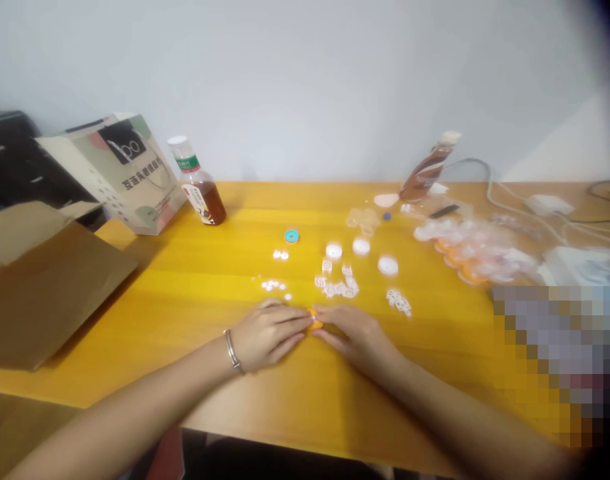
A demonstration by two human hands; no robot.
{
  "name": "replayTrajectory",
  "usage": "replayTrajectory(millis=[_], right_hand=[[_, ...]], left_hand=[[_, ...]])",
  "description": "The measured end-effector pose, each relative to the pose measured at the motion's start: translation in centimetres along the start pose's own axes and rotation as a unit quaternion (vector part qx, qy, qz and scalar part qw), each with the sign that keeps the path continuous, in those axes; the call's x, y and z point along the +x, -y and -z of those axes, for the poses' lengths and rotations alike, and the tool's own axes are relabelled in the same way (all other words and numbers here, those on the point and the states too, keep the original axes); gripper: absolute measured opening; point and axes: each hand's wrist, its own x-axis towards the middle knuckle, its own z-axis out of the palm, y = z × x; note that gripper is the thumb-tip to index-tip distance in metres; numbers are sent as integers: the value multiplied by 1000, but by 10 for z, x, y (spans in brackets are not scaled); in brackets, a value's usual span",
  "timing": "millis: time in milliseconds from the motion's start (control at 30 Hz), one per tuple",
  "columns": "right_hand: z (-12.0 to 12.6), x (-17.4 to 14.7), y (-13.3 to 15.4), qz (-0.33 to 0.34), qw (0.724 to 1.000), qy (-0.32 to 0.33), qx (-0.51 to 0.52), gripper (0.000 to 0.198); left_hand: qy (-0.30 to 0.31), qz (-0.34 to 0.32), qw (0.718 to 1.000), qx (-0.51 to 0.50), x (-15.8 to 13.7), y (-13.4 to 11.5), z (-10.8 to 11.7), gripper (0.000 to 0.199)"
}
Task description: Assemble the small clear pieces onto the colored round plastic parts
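My left hand (267, 333), with a metal bracelet on its wrist, and my right hand (357, 337) rest on the yellow wooden table (185, 300), fingertips meeting. Together they pinch a small orange piece (315, 319) between them; its shape is too blurred to tell. Just beyond my fingers lie several small white plastic parts (337, 283), more white bits (273, 285) to the left and another cluster (399, 301) to the right.
White round caps (361, 247), a teal ring (291, 236), a tea bottle (199, 187), a paper bag (119, 173), a tilted brown bottle (427, 170), plastic bags of orange parts (475, 253), cables (535, 213) and a brown cardboard sheet (45, 287) lie around.
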Motion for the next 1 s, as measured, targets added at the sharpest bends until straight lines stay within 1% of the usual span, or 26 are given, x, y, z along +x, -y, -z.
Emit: replayTrajectory(millis=[200, 333, 567, 633, 700, 833, 900, 1000], right_hand=[[1, 0, 1, 30, 999, 1, -26, 13], [4, 3, 5, 60, 997, 21, -53, 16], [6, 1, 12, 79, 989, 66, -107, 24], [6, 1, 13, 77, 988, 77, -112, 24], [5, 1, 12, 70, 988, 85, -105, 24], [2, 3, 11, 49, 992, 84, -79, 24], [3, 5, 10, 43, 994, 78, -60, 23], [4, 7, 12, 37, 995, 74, -48, 21]], left_hand=[[17, -10, 999, 27, 0, -1, 1, 34], [33, -13, 998, 46, 1, -4, 2, 33], [25, -7, 997, 78, 2, -11, 2, 29], [12, 15, 998, 56, 4, -12, 1, 24], [-13, 52, 998, 22, 7, -12, -1, 19], [-66, 121, 990, -28, 14, -9, -11, 14], [-75, 142, 986, -43, 16, -8, -15, 12], [-81, 154, 983, -61, 18, -6, -19, 10]])
